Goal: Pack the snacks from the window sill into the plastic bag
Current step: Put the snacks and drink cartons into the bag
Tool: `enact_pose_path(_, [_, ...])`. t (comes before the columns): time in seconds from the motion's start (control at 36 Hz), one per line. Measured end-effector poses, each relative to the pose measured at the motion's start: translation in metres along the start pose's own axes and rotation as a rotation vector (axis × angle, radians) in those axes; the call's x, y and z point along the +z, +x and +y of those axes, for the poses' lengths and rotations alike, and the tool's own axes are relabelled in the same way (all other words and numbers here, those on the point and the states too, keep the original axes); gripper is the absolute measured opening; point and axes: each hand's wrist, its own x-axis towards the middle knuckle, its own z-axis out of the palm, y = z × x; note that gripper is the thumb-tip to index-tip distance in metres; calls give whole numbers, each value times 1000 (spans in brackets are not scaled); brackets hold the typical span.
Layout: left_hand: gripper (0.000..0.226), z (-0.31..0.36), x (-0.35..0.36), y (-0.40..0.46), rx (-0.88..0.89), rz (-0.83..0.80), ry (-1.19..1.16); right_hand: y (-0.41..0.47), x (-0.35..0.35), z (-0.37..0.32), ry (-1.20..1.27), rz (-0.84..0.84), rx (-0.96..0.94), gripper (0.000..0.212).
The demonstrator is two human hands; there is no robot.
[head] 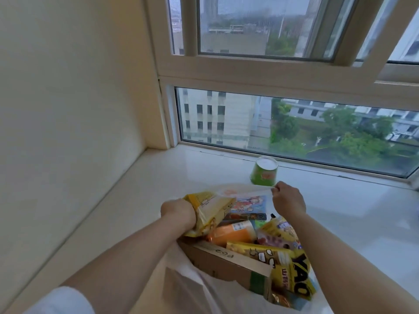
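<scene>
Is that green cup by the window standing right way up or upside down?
Upside down, it seems. The green cup stands on the sill with its narrower white end up and its wider end down.

The window sill [140, 200] is a pale, glossy slab running along the foot of the window, meeting the wall at its left corner. A green cup [264, 172] stands upside down near the back edge, close to the glass. Nearer the front edge lies a clear plastic bag [204, 288], stuffed with snack packets.
</scene>
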Motion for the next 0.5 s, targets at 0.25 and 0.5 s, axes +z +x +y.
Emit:
enact_pose_path(0.25, [104,21,6,5,438,-99,-401,1,-8,3,17,8,41,18])
enact_pose_path(0.5, [49,19,3,6,456,65,-214,-3,-6,2,0,-11,54,22])
